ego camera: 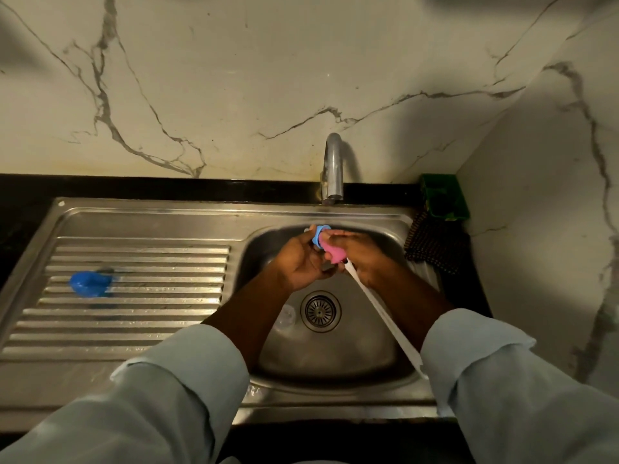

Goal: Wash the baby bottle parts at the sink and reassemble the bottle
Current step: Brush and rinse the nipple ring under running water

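Bottle ring (317, 235) and pink sponge (330, 252) sit under the tap (332, 169), over the sink (335, 363); my left hand (303, 262) grips the ring, my right hand (363, 259) grips the brush handle (385, 319). Wet fingers could let it slip toward the drain (320, 311).

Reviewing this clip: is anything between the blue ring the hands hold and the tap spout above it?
Nothing visible is. The left hand holds the blue ring just below the tap, with open space between them. The right hand holds a pink brush against the ring from the near side, not above it.
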`<state>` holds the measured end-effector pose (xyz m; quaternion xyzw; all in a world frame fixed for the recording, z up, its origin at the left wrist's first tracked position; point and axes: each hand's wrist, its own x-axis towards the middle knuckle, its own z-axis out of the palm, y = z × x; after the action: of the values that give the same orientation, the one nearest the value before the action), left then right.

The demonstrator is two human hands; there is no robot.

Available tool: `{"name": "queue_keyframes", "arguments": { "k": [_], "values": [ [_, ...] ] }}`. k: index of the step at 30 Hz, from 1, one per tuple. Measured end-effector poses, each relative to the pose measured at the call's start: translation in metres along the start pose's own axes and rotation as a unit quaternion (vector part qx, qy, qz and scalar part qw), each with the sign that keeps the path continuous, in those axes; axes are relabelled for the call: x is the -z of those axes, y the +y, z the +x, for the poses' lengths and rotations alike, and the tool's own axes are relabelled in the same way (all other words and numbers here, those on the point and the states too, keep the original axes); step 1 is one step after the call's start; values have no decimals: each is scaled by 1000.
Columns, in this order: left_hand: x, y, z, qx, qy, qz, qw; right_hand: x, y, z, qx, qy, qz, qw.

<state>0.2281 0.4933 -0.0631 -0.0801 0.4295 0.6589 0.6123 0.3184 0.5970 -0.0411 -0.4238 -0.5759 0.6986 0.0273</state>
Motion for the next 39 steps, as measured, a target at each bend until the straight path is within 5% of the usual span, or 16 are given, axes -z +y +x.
{"name": "queue_keyframes", "arguments": {
  "k": [3, 5, 7, 9, 11, 14, 17, 19, 23, 26, 29, 31, 32, 34, 36, 39],
  "values": [
    [-3, 2, 2, 9, 49, 24, 998, 8, 14, 3, 232, 22, -126, 964],
    [-3, 0, 2, 13, 87, 74, 993, 15, 23, 15, 381, 40, -310, 870],
    [-2, -2, 5, 16, 100, 100, 990, 20, 29, 19, 436, 61, -473, 763],
    [-2, -1, 7, 16, 105, 96, 990, 22, 33, 17, 431, 92, -534, 722],
    [-4, -1, 6, 18, 112, 83, 990, 24, 38, 19, 411, 104, -523, 739],
    [-3, -5, 5, 19, 100, 59, 993, 16, 42, 23, 349, 112, -387, 846],
    [1, -7, 3, 20, 79, 64, 995, -1, 28, 16, 167, 98, -112, 975],
    [7, -8, 1, 14, 71, 68, 995, 0, 17, 10, 14, 23, 7, 1000],
    [16, -11, -1, 10, 51, 67, 996, 14, 21, 11, -87, -61, 56, 993],
    [11, -10, -1, 7, 88, 52, 995, 13, 33, 16, 184, -29, -128, 974],
    [4, -6, -1, 41, 121, 57, 990, 21, 44, 22, 451, -9, -388, 804],
    [0, -3, 1, 50, 128, 47, 989, 26, 58, 26, 467, 57, -499, 728],
    [-2, -2, 2, 44, 132, 42, 989, 27, 63, 28, 448, 92, -512, 727],
    [-5, -3, 5, 28, 134, 30, 990, 23, 66, 27, 402, 119, -481, 770],
    [-6, -6, 8, 14, 128, 11, 992, 10, 58, 23, 352, 108, -371, 853],
    [-2, -10, 9, -12, 96, 20, 995, 1, 32, 13, 84, 45, -34, 995]
  ]
}}
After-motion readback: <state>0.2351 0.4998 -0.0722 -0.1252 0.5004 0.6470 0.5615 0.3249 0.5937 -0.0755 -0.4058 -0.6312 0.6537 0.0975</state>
